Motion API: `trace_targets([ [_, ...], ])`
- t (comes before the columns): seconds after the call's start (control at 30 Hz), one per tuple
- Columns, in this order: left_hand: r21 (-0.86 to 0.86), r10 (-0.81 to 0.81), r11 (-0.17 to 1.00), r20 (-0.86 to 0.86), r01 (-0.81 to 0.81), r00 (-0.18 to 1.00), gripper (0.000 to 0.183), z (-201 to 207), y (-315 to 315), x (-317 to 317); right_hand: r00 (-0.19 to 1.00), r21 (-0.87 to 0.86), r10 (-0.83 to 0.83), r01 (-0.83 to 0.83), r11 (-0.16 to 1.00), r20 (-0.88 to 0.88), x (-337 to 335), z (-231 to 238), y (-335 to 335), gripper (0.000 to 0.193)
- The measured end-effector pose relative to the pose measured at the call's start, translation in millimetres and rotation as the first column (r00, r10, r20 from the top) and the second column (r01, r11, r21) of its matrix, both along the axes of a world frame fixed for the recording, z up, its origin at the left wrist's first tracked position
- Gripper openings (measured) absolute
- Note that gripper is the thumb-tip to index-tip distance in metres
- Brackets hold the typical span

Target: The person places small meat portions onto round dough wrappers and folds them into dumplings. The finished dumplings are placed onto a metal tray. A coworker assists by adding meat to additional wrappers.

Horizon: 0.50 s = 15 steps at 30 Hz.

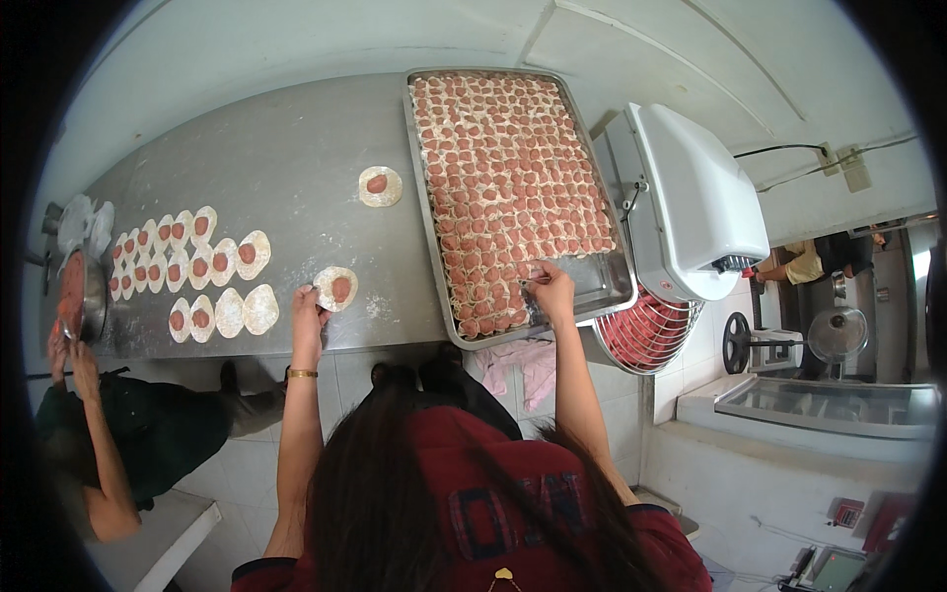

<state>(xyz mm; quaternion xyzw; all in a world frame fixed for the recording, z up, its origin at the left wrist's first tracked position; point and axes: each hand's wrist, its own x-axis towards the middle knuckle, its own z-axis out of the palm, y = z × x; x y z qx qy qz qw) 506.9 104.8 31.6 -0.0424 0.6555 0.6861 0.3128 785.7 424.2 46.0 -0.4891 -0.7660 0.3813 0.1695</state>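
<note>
**Dough rounds and filling at the steel bench**

A dough round with a pink filling blob (336,288) is touched at its left edge by the left hand (307,314); the fingers are curled at the rim, but whether the grip is pinched on the dough cannot be told. The round lies on the bench (286,148), left of the big metal tray (602,286). The right hand (550,288) is set inside the tray at its near right corner, its grip pressed together on a small piece at the edge of the filled rounds (508,187). One more filled round (380,185) lies alone just left of the tray. Rows of rounds (192,271) are laid out far left of the tray, beside a metal bowl (84,296) attended by another person's hand (61,340). A white machine (695,202) stands right of the tray.
</note>
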Motion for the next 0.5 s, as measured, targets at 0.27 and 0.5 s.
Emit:
trace_targets([
  [0.27,-0.153,-0.046,0.988,-0.144,0.024,0.989,0.034,4.2,8.1,3.1,0.995,-0.024,-0.046,0.044,0.999,-0.094,-3.3,-14.5,-0.5,0.034],
  [0.5,-0.193,0.023,0.981,-0.074,-0.037,0.997,0.049,-15.7,4.1,-5.0,0.976,0.230,-0.194,0.168,0.959,0.097,-6.3,29.9,-11.0,0.031],
])
